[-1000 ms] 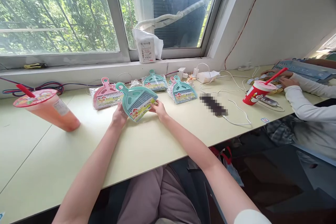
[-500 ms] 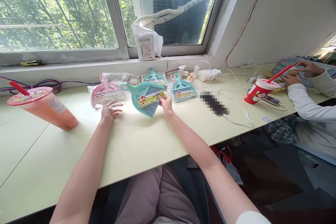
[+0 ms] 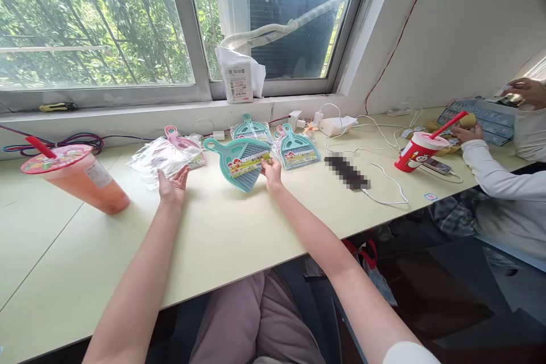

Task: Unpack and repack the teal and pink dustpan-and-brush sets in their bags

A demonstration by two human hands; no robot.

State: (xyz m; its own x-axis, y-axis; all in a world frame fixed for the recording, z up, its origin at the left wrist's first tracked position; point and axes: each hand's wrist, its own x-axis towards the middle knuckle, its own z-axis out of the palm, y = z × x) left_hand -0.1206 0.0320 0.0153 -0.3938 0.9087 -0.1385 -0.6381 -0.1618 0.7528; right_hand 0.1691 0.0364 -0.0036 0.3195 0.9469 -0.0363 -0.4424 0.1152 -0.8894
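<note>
My right hand [image 3: 272, 174] grips the right edge of a teal dustpan [image 3: 226, 162] with a grey-bristled brush and a printed label across it, raised just over the table. My left hand [image 3: 172, 186] is open, fingers apart and palm turned up, at the near edge of a clear plastic bag [image 3: 147, 158]; whether it touches the bag I cannot tell. That bag lies crumpled and partly covers a pink dustpan set [image 3: 181, 141]. Behind the held dustpan rests another teal set [image 3: 249, 127], and one more teal dustpan set [image 3: 295, 148] lies to its right.
A tall cup of orange drink [image 3: 91, 182] stands at left, a red cup [image 3: 420, 152] at right. A blurred-out dark object [image 3: 347, 170] with a white cable lies right of my hand. A box [image 3: 240, 84] sits on the sill. Another person's hand [image 3: 468, 132] works at far right.
The clear plastic has shifted left and toward me, over the pink set. My left hand has turned palm up. The held teal dustpan has moved slightly right.
</note>
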